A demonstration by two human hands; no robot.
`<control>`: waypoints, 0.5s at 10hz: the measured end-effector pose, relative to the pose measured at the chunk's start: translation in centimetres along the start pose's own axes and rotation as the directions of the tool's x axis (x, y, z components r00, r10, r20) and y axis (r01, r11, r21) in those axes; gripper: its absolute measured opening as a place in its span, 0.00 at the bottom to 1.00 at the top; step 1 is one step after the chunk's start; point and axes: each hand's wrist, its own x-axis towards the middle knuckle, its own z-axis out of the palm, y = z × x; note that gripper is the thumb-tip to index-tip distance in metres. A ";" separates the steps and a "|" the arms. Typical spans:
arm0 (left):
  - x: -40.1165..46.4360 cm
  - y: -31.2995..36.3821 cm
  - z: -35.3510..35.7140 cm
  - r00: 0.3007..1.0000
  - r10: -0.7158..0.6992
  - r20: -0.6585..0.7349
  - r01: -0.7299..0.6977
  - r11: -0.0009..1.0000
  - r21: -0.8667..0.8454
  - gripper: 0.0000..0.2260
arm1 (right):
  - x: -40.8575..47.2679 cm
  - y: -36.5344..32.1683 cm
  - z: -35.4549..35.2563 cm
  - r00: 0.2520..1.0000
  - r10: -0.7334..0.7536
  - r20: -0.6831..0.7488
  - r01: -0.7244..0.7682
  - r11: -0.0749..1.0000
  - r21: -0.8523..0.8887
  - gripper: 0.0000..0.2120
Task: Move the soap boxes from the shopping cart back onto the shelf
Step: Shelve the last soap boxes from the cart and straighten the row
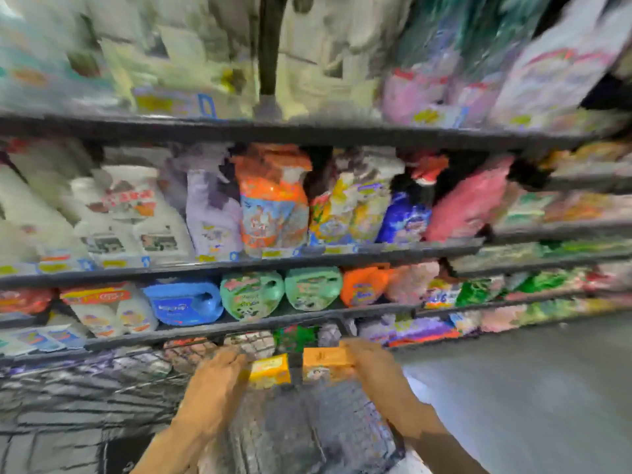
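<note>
The whole view is blurred by motion. My left hand [219, 371] is closed around a yellow soap box [270, 371]. My right hand [369, 360] is closed around an orange soap box [325, 362]. Both boxes are held side by side above the wire shopping cart [301, 432], whose dark mesh basket fills the bottom centre. The shelf [239, 328] stands straight ahead of the boxes, its lowest dark rail just beyond my hands.
Detergent jugs in blue [186, 302] and green [253, 299] stand on the shelf level above my hands, with refill pouches [273, 206] one level higher. Grey aisle floor [530, 388] opens to the right. Another wire basket [85, 388] lies at the left.
</note>
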 end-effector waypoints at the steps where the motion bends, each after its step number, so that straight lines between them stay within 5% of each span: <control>1: 2.1 5.9 -5.2 0.995 0.099 -0.030 -0.100 0.995 -0.016 0.18 | -5.0 -0.7 -7.3 0.997 -0.026 -0.073 0.031 0.997 0.072 0.11; 3: 6.1 19.2 -11.4 0.941 0.333 -0.054 -0.331 0.943 0.036 0.19 | -11.7 4.9 -18.9 0.973 0.011 -0.231 -0.047 0.988 -0.149 0.22; 5: 9.7 33.3 -11.7 0.831 0.545 -0.107 -0.534 0.837 0.118 0.22 | -19.8 13.4 -29.7 0.931 0.038 -0.363 -0.084 0.990 -0.113 0.22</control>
